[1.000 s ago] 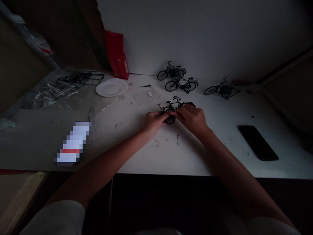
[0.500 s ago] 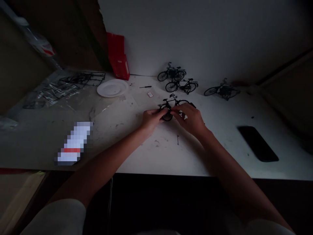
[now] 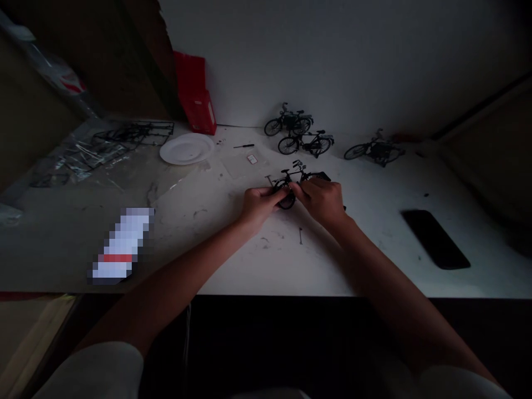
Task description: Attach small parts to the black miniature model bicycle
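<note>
A small black model bicycle (image 3: 286,201) is held just over the white table (image 3: 245,266). My left hand (image 3: 260,206) is closed on its rear wheel end, thumb lying across the wheel. My right hand (image 3: 322,200) is closed around the frame and front wheel side, its fingertips close to my left thumb; the curled fingers hide much of the front half. Whether a small part is pinched between the fingertips I cannot make out. The seat and handlebar stick up above both hands.
Three finished-looking model bicycles (image 3: 305,145) stand by the wall. Further left are a small screwdriver (image 3: 244,146), a white plate (image 3: 187,149), a red box (image 3: 199,113) and black part frames (image 3: 137,133) among plastic bags. A lit phone (image 3: 122,244) and a dark phone (image 3: 436,239) lie at either side.
My right hand has curled and turned its fingers inward over the bicycle. The bicycle has tilted slightly. My left hand keeps its hold, and the whole view has shifted a little.
</note>
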{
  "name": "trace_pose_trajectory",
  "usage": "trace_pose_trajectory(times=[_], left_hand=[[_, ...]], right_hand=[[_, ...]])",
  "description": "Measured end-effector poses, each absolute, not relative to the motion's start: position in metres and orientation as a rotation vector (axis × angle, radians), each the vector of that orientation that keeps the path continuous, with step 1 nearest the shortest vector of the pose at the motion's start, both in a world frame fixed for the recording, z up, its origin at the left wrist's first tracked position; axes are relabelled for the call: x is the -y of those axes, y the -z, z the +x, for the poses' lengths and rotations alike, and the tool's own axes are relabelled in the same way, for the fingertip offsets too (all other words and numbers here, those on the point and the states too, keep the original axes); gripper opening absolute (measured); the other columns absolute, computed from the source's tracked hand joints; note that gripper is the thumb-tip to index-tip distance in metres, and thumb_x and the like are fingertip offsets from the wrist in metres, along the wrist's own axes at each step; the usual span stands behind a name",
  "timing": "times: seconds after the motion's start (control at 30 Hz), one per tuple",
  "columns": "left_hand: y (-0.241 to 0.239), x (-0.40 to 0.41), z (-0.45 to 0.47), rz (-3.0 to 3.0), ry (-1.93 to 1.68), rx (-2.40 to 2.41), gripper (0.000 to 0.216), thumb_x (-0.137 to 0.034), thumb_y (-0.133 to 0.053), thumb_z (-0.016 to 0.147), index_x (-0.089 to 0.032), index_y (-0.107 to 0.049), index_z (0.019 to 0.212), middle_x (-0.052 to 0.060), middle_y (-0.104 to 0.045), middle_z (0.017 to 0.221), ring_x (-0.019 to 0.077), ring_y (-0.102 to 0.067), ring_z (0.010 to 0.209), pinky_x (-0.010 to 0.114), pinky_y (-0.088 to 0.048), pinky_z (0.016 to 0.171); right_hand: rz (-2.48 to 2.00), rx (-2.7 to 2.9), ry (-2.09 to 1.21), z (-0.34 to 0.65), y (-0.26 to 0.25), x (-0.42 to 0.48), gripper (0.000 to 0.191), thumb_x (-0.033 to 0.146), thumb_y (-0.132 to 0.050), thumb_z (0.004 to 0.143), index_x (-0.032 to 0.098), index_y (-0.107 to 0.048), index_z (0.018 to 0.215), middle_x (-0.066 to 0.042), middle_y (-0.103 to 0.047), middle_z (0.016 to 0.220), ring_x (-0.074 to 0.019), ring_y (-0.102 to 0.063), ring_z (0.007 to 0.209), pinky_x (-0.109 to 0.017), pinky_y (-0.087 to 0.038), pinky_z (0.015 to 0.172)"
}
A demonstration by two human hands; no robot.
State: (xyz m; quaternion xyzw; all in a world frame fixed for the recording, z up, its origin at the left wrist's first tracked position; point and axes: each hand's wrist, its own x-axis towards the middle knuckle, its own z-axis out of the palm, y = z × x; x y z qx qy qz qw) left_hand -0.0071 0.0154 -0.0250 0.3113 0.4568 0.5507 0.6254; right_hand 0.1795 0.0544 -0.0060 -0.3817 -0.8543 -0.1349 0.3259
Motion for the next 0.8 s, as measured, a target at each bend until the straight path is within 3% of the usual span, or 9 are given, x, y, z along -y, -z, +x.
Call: trace_pose_trajectory(times=[0.07,0.13,0.23,0.37,0.53,0.7,0.8], left_hand=[[0.0261,-0.0173,-0.0079,0.704,-1.272,-1.048,0.040,-0.046,-0.099,0.068,-0.013,-0.085,0.086,0.009,-0.080,0.086,0.0219,-0.075,0.089,0.035,-0.059,0.086],[0.0272,-0.0196,-0.0094,0.684,-1.288,-1.029,0.042,-0.047,-0.099,0.067,-0.012,-0.085,0.086,0.009,-0.080,0.086,0.0211,-0.075,0.088,0.036,-0.060,0.088],[0.0277,-0.0218,-0.0117,0.674,-1.293,-0.988,0.042,-0.046,-0.099,0.067,-0.012,-0.085,0.088,0.010,-0.081,0.088,0.0203,-0.075,0.088,0.037,-0.060,0.092],[0.0272,-0.0212,-0.0119,0.667,-1.296,-0.971,0.040,-0.043,-0.099,0.068,-0.012,-0.085,0.088,0.009,-0.081,0.089,0.0195,-0.074,0.087,0.037,-0.059,0.093],[0.0271,-0.0176,-0.0098,0.675,-1.248,-0.951,0.040,-0.042,-0.099,0.066,-0.013,-0.085,0.089,0.009,-0.081,0.091,0.0193,-0.074,0.088,0.035,-0.058,0.091],[0.0242,-0.0144,-0.0082,0.669,-1.244,-0.901,0.039,-0.039,-0.100,0.063,-0.013,-0.085,0.088,0.007,-0.081,0.089,0.0184,-0.074,0.087,0.035,-0.058,0.094],[0.0220,-0.0150,-0.0080,0.667,-1.245,-0.911,0.040,-0.040,-0.101,0.064,-0.013,-0.085,0.088,0.007,-0.080,0.088,0.0184,-0.074,0.087,0.035,-0.057,0.093]], right_hand=[[-0.996,2.227,0.247,0.1803,0.0051,-0.0528,0.055,0.059,-0.053,0.111,0.021,-0.066,0.073,-0.004,-0.066,0.063,-0.0170,-0.060,0.059,-0.034,-0.034,0.055],[-0.946,2.222,0.097,0.1814,0.0042,-0.0510,0.041,0.056,-0.060,0.109,0.021,-0.076,0.097,-0.007,-0.077,0.080,-0.0190,-0.070,0.070,-0.033,-0.045,0.061],[-0.851,2.201,-0.038,0.1821,0.0052,-0.0500,0.025,0.043,-0.066,0.108,0.022,-0.078,0.115,-0.008,-0.083,0.097,-0.0203,-0.075,0.081,-0.032,-0.055,0.067],[-0.820,2.175,0.048,0.1829,0.0083,-0.0530,0.021,0.035,-0.065,0.109,0.021,-0.081,0.103,-0.007,-0.084,0.092,-0.0202,-0.077,0.080,-0.032,-0.056,0.069],[-0.878,2.239,0.275,0.1843,0.0042,-0.0536,0.035,0.047,-0.064,0.109,0.022,-0.076,0.088,-0.004,-0.077,0.075,-0.0180,-0.070,0.068,-0.032,-0.044,0.061],[-0.882,2.260,0.404,0.1831,0.0032,-0.0508,0.055,0.058,-0.059,0.108,0.022,-0.060,0.066,-0.002,-0.064,0.060,-0.0153,-0.057,0.056,-0.035,-0.031,0.054],[-0.932,2.259,0.326,0.1835,0.0041,-0.0494,0.059,0.062,-0.051,0.110,0.022,-0.061,0.068,-0.004,-0.066,0.063,-0.0164,-0.060,0.059,-0.035,-0.033,0.055]])
